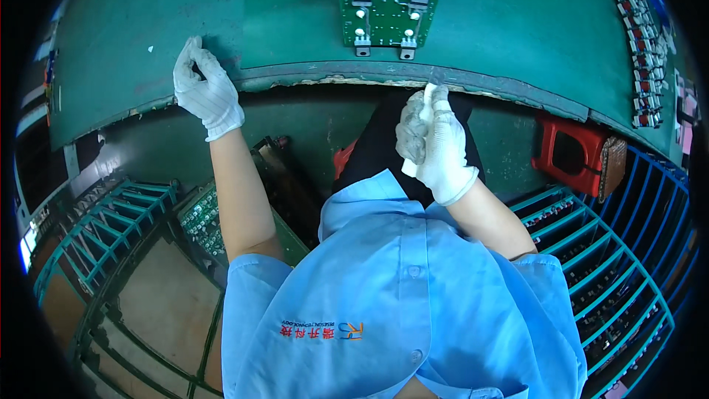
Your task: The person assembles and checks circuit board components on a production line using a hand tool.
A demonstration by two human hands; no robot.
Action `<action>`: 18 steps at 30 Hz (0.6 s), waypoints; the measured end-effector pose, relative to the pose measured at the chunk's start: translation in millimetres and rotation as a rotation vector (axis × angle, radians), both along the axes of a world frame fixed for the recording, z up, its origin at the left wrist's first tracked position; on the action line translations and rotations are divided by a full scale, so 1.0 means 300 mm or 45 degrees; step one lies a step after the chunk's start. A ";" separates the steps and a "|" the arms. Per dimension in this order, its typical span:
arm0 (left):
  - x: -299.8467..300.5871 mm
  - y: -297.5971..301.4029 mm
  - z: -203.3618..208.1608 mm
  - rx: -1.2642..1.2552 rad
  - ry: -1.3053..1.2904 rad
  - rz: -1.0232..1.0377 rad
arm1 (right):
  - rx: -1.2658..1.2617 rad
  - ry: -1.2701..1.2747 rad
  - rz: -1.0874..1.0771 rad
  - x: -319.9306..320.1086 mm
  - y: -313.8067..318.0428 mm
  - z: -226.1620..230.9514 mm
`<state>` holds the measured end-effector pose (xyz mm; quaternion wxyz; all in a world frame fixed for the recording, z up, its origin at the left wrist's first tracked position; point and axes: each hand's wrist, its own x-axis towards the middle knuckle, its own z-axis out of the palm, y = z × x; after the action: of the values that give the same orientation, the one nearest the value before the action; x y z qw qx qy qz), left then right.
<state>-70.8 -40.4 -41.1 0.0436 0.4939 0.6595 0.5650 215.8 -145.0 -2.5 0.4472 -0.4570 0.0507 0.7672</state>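
My left hand (207,92), in a white glove, rests by the near edge of the green tabletop at the left. Its thumb and fingertips are pinched together around a small gap; whether anything tiny is between the tips I cannot make out. Close in front of my body, my right hand (447,144), also gloved, is closed around a slim white object (427,103) with a greyish tip at the table edge. Its kind does not show, and the soiled glove fingers cover its middle. Beyond both hands, green circuit boards (388,26) with black tabbed parts lie on the tabletop.
A row of small red and black components (639,37) lines the table's right side. Below it are a red plastic stool (572,151) and a teal rack (628,258). Another teal rack (122,210) and a populated board (203,218) stand at lower left.
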 end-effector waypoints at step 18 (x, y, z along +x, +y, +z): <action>-0.021 0.001 -0.020 0.029 0.101 -0.030 | -0.179 0.244 -0.022 0.019 -0.009 -0.018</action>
<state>-77.1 -40.0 -47.2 0.0183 0.5242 0.6483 0.5520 221.4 -147.8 -7.8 0.4138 -0.4112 0.1509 0.7981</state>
